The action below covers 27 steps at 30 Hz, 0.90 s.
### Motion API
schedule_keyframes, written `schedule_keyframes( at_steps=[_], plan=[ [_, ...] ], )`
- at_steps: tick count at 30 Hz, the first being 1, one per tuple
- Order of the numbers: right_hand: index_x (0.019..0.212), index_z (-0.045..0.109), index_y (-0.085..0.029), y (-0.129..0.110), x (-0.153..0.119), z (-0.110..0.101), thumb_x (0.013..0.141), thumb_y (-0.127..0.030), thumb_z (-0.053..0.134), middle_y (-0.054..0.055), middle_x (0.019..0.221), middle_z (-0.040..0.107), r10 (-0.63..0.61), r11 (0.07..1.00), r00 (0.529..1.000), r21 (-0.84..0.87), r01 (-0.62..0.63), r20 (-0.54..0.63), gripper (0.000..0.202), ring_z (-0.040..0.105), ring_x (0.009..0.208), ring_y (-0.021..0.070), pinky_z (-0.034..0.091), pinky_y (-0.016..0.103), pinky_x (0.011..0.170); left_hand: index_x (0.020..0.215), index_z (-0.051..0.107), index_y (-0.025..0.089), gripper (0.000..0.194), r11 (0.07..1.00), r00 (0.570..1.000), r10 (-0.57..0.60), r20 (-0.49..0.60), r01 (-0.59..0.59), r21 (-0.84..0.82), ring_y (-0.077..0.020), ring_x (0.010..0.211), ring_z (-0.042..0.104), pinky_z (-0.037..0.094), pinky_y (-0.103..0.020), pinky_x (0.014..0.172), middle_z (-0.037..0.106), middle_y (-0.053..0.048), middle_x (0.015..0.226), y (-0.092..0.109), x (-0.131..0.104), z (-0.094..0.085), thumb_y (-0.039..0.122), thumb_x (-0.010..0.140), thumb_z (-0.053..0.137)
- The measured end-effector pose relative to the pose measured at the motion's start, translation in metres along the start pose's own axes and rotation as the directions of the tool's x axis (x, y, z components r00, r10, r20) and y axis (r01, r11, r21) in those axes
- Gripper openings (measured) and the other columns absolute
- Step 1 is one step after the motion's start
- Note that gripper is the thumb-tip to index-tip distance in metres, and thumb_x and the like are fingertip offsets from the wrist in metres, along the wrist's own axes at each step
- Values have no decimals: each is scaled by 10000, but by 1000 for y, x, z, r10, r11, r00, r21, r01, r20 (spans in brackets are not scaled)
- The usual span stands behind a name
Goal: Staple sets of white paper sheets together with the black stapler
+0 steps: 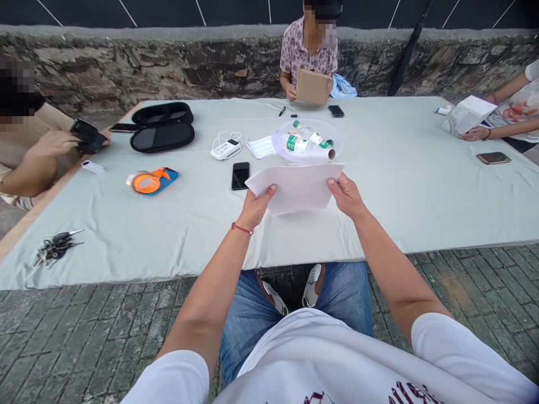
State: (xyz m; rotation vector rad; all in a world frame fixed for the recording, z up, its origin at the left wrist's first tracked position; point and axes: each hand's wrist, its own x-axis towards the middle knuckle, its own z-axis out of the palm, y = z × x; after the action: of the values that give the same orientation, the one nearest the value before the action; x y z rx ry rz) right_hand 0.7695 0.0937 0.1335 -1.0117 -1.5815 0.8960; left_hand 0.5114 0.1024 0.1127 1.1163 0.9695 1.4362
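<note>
White paper (298,188), perhaps more than one sheet, is held up above the near side of the table between my two hands. My left hand (257,206) pinches its left edge, thumb on the near face. On the right edge, my right hand (346,195) grips it the same way. Just beyond the paper stands a clear plastic basin (278,143) with plastic bottles (309,137) and a cardboard roll end in it. A black phone (240,175) lies left of the paper, close to my left hand.
The cloth-covered table (202,224) also carries an orange tape dispenser (154,180), keys (56,247), an open black case (162,129), a white corded device (227,149) and a printed sheet (261,147). Across sits a person with a cardboard box (314,86); others sit left and right, one holding a white bag (469,115).
</note>
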Motion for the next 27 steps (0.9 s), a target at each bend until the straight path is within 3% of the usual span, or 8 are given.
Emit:
schedule_keyframes(
  at_steps=[3,6,11,20,27],
  plan=[
    [1181,692,-236,4,3,1,931,-647,506,46,1028,717,19,1000,1000,-15,-19,7,517,646,1014,239,511,386,941,931,737,164,428,998,998,-56,12,56,19,-281,1109,647,537,-378,954,748,-97,970,0,1,-1,477,669,864],
    [1152,703,-231,8,4,2,926,-649,511,36,948,712,35,999,999,-29,-36,-34,512,647,927,231,528,368,870,893,740,155,423,999,1000,-30,8,30,-9,-253,1019,667,544,-347,884,742,-87,926,2,3,-5,494,670,860],
    [1103,714,-233,10,4,3,917,-662,515,26,866,694,54,997,996,-46,-57,-65,509,636,879,226,532,349,825,846,716,172,333,995,984,63,-167,-74,-65,-154,807,641,501,-253,717,669,-11,771,15,9,-8,475,746,811],
    [1078,724,-231,1,6,4,908,-650,544,9,832,695,97,995,995,5,-97,-37,487,639,805,206,529,323,740,687,592,175,316,986,949,151,-277,-164,-26,-101,684,521,431,-195,650,508,35,660,26,10,1,407,811,767],
    [1055,728,-223,7,2,5,846,-653,629,15,847,722,237,955,971,188,-230,-16,488,674,785,214,548,335,701,674,542,184,360,988,974,79,-213,-105,-112,-96,639,481,415,-205,627,486,38,659,33,6,3,438,814,753]
  ],
)
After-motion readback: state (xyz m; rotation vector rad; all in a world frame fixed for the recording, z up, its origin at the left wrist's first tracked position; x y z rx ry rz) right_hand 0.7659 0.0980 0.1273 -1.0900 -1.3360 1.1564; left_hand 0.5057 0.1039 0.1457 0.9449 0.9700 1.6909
